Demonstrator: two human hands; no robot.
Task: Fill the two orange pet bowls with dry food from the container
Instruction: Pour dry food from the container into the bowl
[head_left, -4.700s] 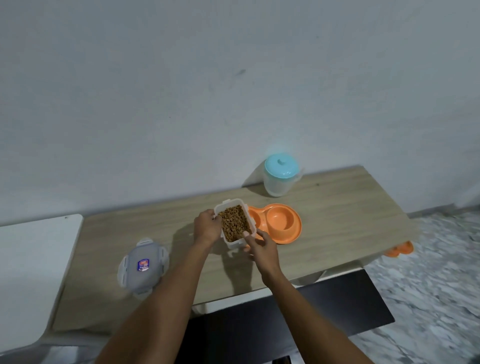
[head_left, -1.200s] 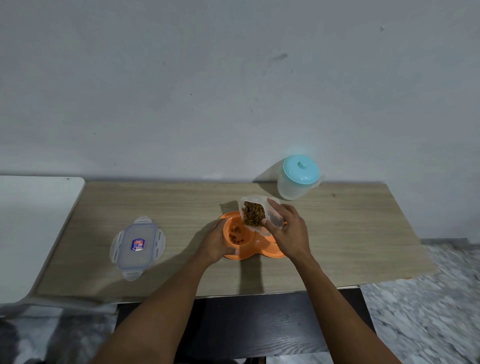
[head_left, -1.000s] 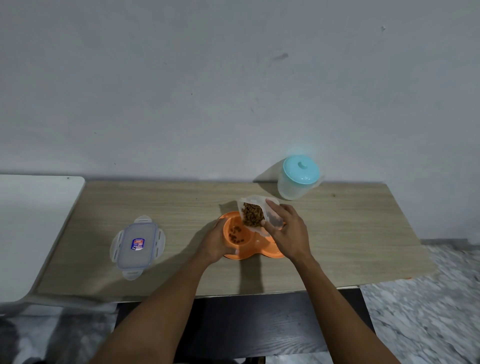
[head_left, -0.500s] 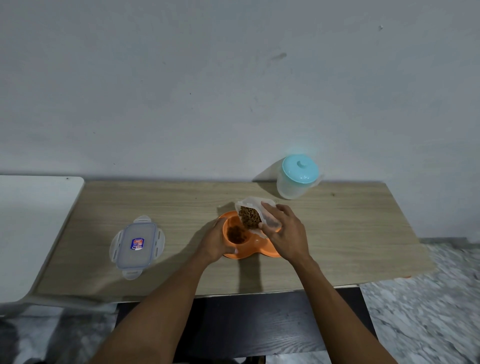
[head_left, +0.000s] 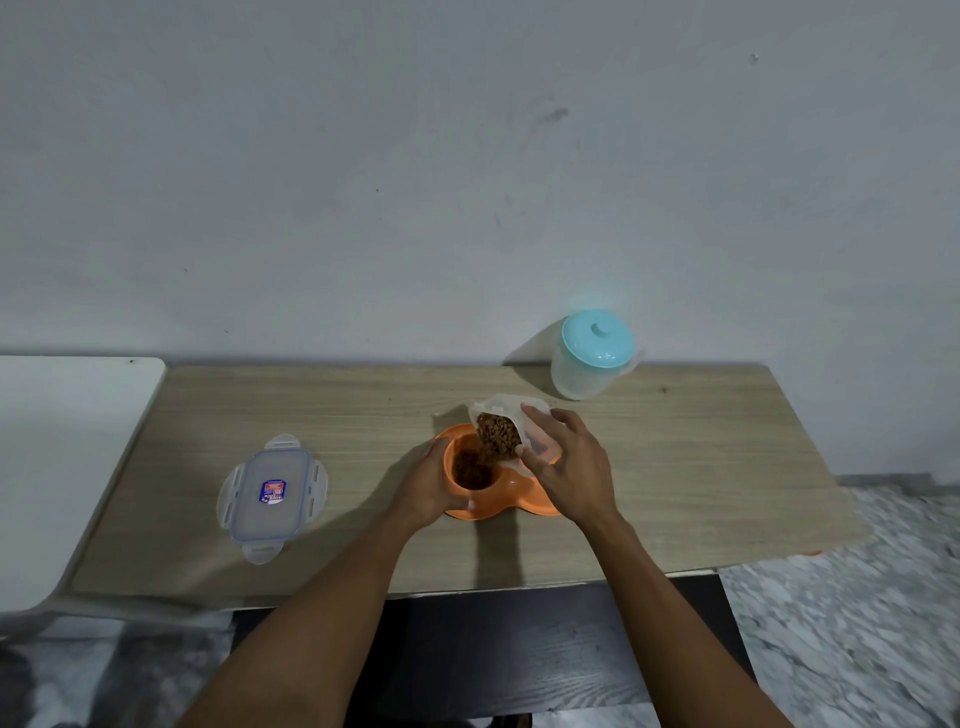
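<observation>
Left hand: curled round the left rim of the orange pet bowls, thumb on the near edge.
Right hand: gripped the clear container, tilted mouth-down towards the left hand.
Container: held above the bowls, between the two hands, dry food heaped at its lower lip.
Bowls: a joined pair on the wooden table. The one beside the left hand held brown food. The one under the right hand was mostly hidden, contents not discernible.
Lid: flat on the table, well left of the left hand.
Jug: teal-capped, beyond the right hand.
</observation>
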